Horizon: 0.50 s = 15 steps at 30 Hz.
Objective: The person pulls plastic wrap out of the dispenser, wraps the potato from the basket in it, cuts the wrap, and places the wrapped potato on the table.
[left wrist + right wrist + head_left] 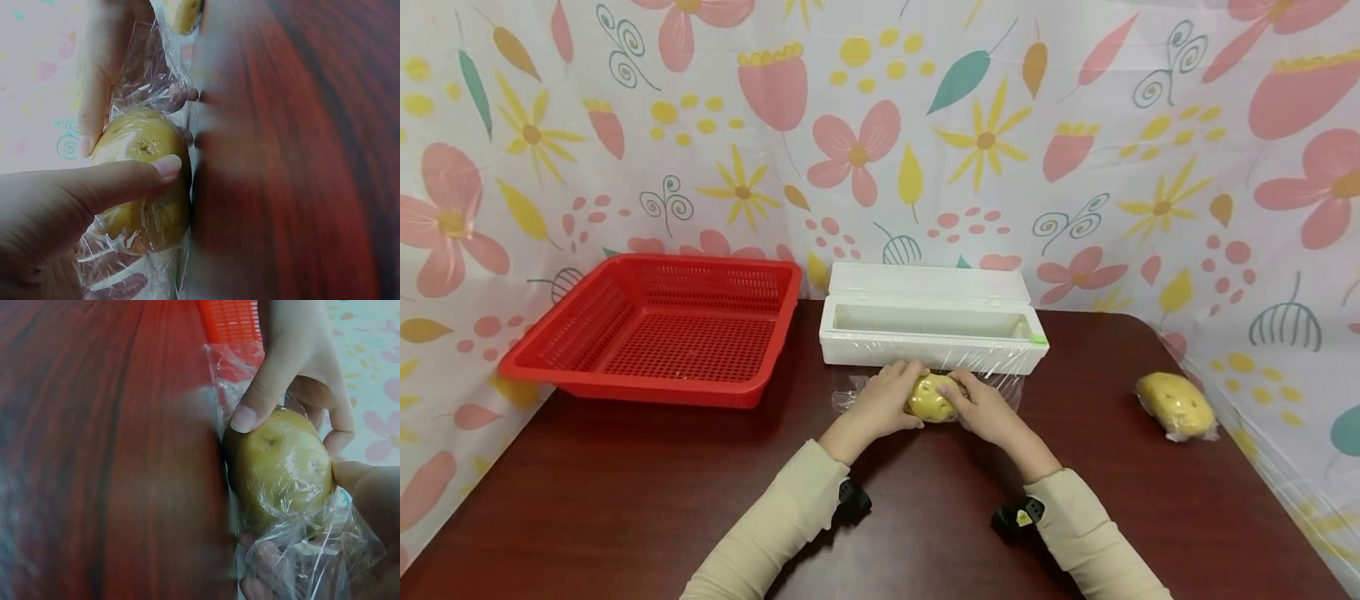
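A yellow potato [930,398] is held between both hands, with clear cling film [306,556] around it. My left hand [886,402] grips its left side, the thumb lying across the near face in the left wrist view. From the other side my right hand [988,408] holds the potato and film, with some fingers seen through the loose film in the right wrist view. Just behind the hands stands a white cling film box [932,354], lid up. Film drapes over its front and spreads on the table on both sides of the potato.
To the left is a red plastic basket [662,387] with a meshed bottom. A second potato [1176,406], wrapped in film, lies near the right edge of the dark wooden table [917,533]. A flower-patterned curtain [857,125] hangs behind the table.
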Each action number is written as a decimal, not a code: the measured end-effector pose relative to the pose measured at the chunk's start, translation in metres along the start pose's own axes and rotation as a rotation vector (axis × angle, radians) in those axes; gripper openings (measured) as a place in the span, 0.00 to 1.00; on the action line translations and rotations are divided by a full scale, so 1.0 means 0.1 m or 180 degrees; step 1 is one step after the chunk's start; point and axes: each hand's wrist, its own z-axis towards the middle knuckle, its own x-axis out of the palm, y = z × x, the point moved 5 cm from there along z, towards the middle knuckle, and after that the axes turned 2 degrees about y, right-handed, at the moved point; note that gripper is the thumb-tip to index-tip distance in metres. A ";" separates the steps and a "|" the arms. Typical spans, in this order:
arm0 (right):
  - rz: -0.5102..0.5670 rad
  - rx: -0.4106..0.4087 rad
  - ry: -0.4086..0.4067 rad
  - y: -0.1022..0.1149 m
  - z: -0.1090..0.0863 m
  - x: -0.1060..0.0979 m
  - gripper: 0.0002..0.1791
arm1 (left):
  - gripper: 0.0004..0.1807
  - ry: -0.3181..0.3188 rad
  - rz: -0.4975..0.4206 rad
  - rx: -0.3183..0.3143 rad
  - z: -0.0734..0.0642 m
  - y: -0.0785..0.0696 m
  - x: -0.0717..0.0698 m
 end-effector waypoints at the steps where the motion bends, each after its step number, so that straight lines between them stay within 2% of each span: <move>1: -0.0035 -0.0017 -0.0028 0.01 0.00 0.00 0.21 | 0.39 0.0000 -0.0001 0.0006 0.00 0.00 0.00; 9: -0.0555 -0.0246 -0.0363 0.12 -0.07 -0.01 0.28 | 0.38 0.0033 0.0037 0.0010 0.02 0.00 -0.02; 15: -0.0775 -0.0681 -0.0662 0.20 -0.11 0.00 0.34 | 0.38 0.0095 0.0079 -0.0026 0.04 0.00 -0.03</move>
